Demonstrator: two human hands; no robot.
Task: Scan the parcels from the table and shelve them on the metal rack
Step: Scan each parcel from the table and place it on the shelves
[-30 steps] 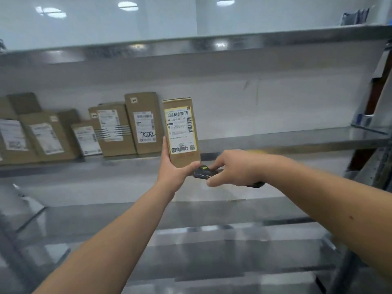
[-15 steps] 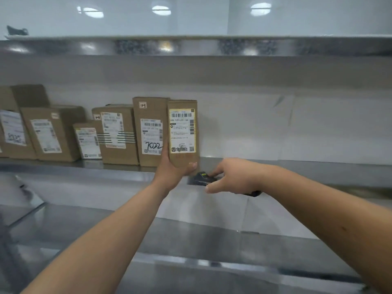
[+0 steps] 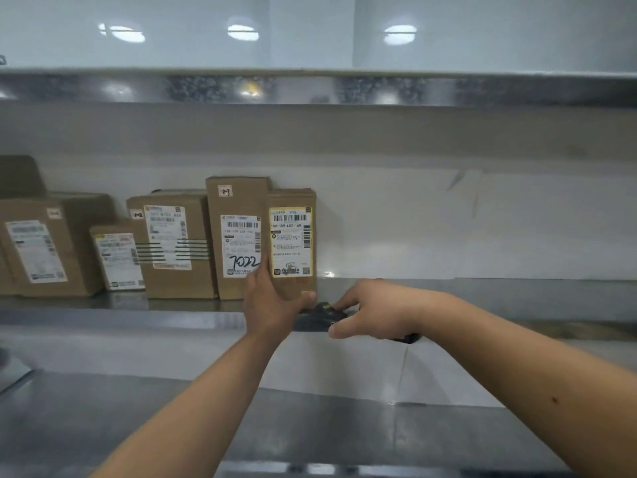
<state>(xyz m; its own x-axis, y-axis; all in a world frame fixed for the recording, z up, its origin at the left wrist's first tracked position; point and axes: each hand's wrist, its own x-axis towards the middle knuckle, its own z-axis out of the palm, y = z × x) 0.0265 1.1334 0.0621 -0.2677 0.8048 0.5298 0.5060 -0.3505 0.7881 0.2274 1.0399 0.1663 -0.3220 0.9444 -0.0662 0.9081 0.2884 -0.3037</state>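
Note:
A narrow brown parcel with a yellow-edged label stands upright on the middle shelf of the metal rack, pressed against the taller parcel marked 7022. My left hand grips its lower end, thumb across the bottom front. My right hand holds a black handheld scanner just right of and below the parcel, at the shelf's front edge.
Several more labelled brown parcels stand in a row to the left on the same shelf. The shelf to the right of the parcel is bare metal. Another shelf runs overhead and a lower one below my arms.
The parcel has moved from the air in front of the rack onto the shelf, up against the 7022 parcel. My right hand with the scanner stayed beside it.

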